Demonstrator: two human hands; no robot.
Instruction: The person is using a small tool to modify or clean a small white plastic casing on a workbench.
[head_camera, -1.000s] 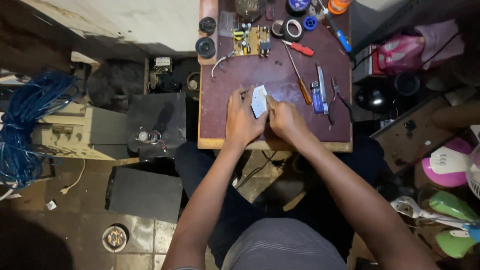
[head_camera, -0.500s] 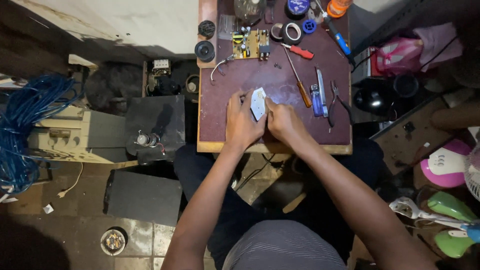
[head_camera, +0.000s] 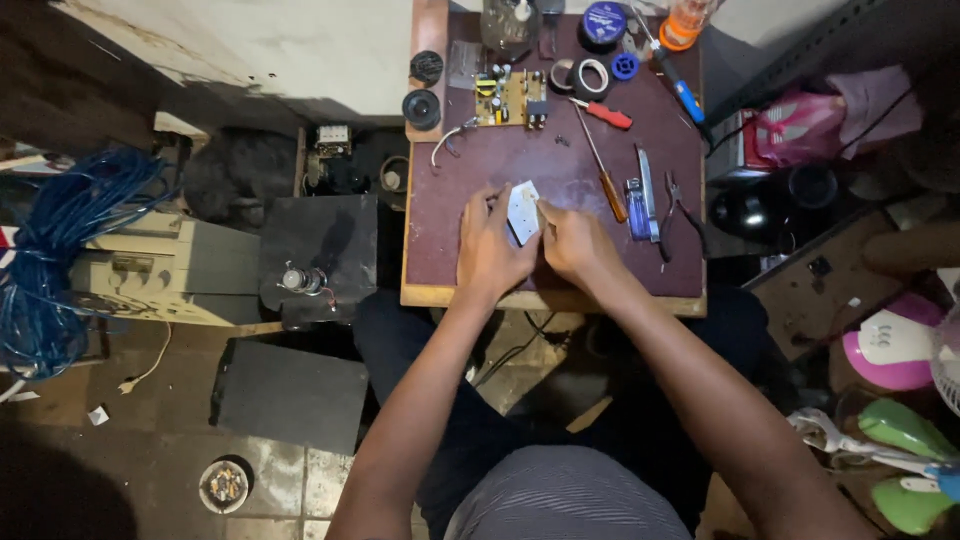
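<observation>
Both my hands grip a small white rectangular part (head_camera: 523, 211) over the dark red work table (head_camera: 520, 160). My left hand (head_camera: 489, 250) holds its left and lower edge, thumb pointing up beside it. My right hand (head_camera: 573, 243) pinches the right edge. The part is tilted, one corner pointing away from me. What lies under it is hidden by my fingers.
On the table lie a green circuit board (head_camera: 510, 97), a wooden-handled screwdriver (head_camera: 603, 170), a red-handled screwdriver (head_camera: 604, 113), blue cutters (head_camera: 639, 190), pliers (head_camera: 681, 205), tape rolls (head_camera: 592, 75) and two black round speakers (head_camera: 422, 107). Blue cable (head_camera: 60, 250) and grey boxes (head_camera: 160, 270) sit on the floor at left.
Both hands keep hold of the white part and have barely shifted on the table; the part stays between them.
</observation>
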